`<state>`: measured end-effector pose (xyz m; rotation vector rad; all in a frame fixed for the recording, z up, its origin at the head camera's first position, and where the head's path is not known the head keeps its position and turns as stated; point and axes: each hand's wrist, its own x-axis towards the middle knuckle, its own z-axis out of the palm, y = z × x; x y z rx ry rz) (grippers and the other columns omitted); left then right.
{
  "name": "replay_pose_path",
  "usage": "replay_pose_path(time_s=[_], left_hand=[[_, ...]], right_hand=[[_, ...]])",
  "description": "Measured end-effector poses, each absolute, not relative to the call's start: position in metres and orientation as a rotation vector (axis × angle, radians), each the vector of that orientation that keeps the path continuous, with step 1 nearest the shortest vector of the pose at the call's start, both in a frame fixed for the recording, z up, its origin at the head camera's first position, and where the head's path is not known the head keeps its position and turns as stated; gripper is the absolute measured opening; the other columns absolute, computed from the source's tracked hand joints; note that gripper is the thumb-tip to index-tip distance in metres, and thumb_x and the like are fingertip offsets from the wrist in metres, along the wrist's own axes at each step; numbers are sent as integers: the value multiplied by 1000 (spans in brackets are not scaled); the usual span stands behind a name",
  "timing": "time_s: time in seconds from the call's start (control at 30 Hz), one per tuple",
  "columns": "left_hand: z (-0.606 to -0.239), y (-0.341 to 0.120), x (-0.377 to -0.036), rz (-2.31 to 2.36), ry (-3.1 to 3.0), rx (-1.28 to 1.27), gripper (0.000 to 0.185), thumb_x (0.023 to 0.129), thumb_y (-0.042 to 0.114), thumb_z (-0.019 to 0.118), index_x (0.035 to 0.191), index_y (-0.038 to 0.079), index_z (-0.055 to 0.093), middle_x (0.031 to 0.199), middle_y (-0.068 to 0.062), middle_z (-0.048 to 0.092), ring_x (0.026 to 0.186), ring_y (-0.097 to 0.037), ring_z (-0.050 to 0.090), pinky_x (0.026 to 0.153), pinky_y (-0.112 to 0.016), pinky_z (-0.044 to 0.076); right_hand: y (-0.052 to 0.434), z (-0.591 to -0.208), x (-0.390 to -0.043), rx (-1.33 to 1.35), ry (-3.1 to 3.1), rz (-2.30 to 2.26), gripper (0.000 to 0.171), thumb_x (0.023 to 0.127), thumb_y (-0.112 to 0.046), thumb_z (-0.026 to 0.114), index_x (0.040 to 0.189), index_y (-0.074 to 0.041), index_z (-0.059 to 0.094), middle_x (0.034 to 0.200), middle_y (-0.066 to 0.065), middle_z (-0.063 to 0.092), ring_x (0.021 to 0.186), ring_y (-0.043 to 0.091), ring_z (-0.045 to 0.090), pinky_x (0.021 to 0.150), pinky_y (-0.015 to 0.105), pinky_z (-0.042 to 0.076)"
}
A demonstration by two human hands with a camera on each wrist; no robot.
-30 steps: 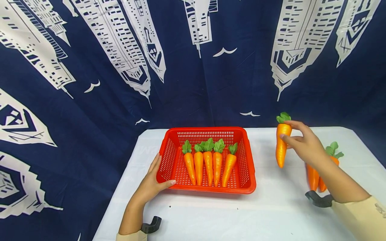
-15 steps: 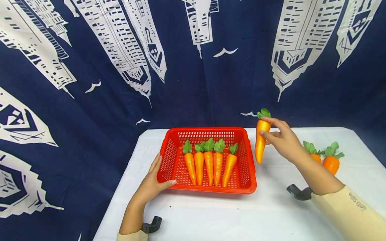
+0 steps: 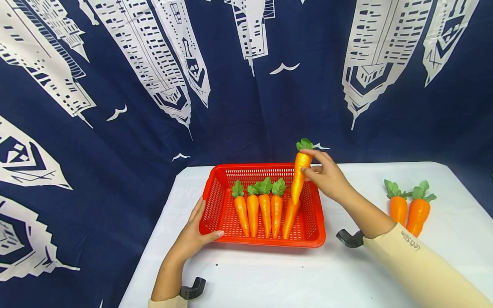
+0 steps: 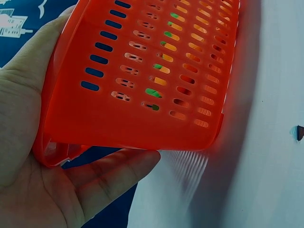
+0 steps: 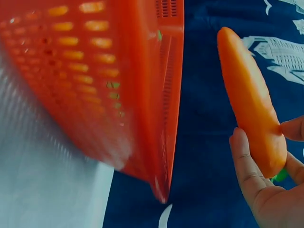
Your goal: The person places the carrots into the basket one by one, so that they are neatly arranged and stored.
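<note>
Red basket (image 3: 265, 242) lies between hands (image 3: 195, 233), the right hand (image 3: 327, 177) pinching a carrot (image 3: 298, 179).

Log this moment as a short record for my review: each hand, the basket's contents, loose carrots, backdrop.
Right hand: pinches a carrot, leaves up, tip down
Left hand: touches the left side of the red basket, thumb at the near rim
Basket contents: five carrots, leaves toward the far side; the rightmost's top is hidden
Loose carrots: two carrots on the white table, right of the basket
Backdrop: navy cloth with white buildings
</note>
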<state>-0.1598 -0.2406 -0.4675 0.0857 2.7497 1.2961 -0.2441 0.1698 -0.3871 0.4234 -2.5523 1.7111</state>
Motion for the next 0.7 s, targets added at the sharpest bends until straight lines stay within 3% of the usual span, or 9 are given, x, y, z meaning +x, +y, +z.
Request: replay_pose_path(time_s=[0.13,0.53,0.7], left_hand=[[-468,-241,-159,1298,2742,79,117,77,41,87,164,30,9,169,19,-1,156,-34,20,119,-68,25],[-468,-243,-159,1301,2746,84,116,78,41,86,164,31,9,169,19,-1,156,-33,20,120,-68,24],[-468,-242,-159,1308,2746,100,116,78,40,86,164,29,9,170,17,-1,157,-32,19,120,-67,24]], right_hand=[[154,-387,-252,447,-2538,1723,55,98,-11,63,150,-17,47,142,21,38,103,34,70,74,24,62],[106,-389,-273,454,-2585,1746,54,98,-16,66,149,-22,48,140,19,40,95,33,72,68,25,60],[88,-399,-278,453,-2715,1707,55,97,-15,65,149,-20,47,139,19,40,93,32,72,71,30,61]])
